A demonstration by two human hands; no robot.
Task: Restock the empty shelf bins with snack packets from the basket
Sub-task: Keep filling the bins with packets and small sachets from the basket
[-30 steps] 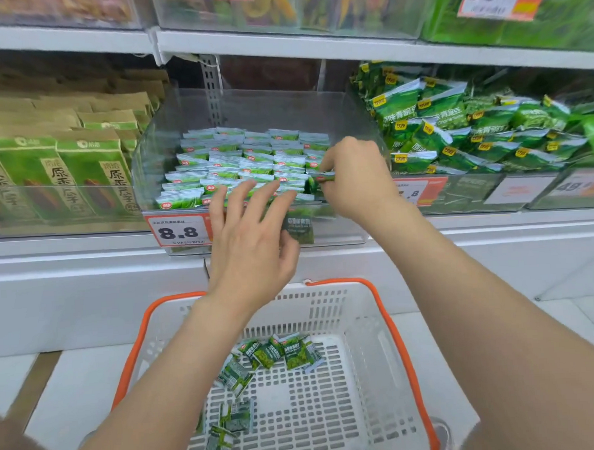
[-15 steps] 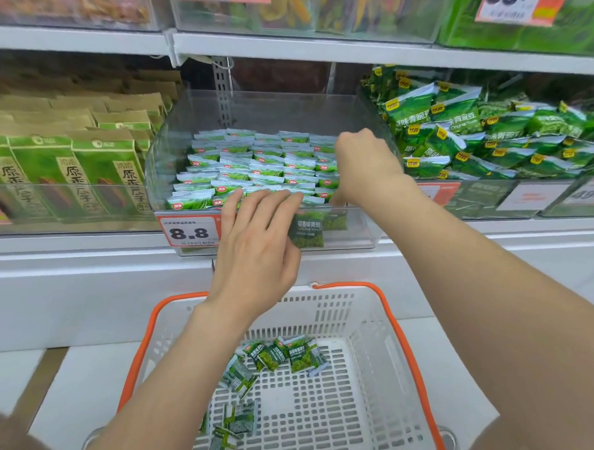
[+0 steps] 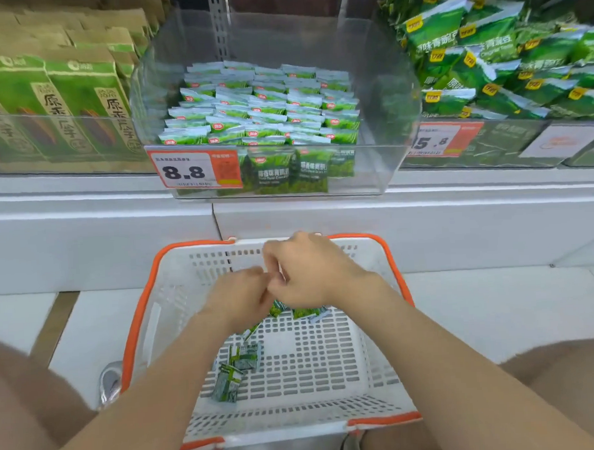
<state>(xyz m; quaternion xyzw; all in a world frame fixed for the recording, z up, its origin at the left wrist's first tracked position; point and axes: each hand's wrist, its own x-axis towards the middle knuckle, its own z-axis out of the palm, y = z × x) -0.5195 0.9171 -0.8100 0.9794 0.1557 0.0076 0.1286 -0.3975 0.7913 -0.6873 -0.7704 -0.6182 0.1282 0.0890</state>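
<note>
The clear shelf bin [image 3: 381, 166] holds rows of small green snack packets [image 3: 267, 114]. Below it stands the white basket [image 3: 379, 340] with orange rim. Both my hands are down over its far end. My left hand [image 3: 237, 297] shows only its back, its fingers tucked under and hidden. Touching it on the right, my right hand [image 3: 311, 275] has its fingers loosely curled, and I see nothing in them. A few green packets [image 3: 308, 313] peek out from beneath the hands. Several more packets [image 3: 237, 367] lie loose on the basket floor nearer me.
The bin carries an 8.8 price tag [image 3: 194, 169]. Brown-and-green boxes [image 3: 62, 99] fill the bin to the left, larger green bags [image 3: 493, 66] the one to the right. A white shelf base [image 3: 459, 224] runs behind the basket, which stands on a white floor [image 3: 496, 311].
Both hands left the shelf bin and dropped into the basket, meeting over the packets at its far end. The view tilted downward and closer.
</note>
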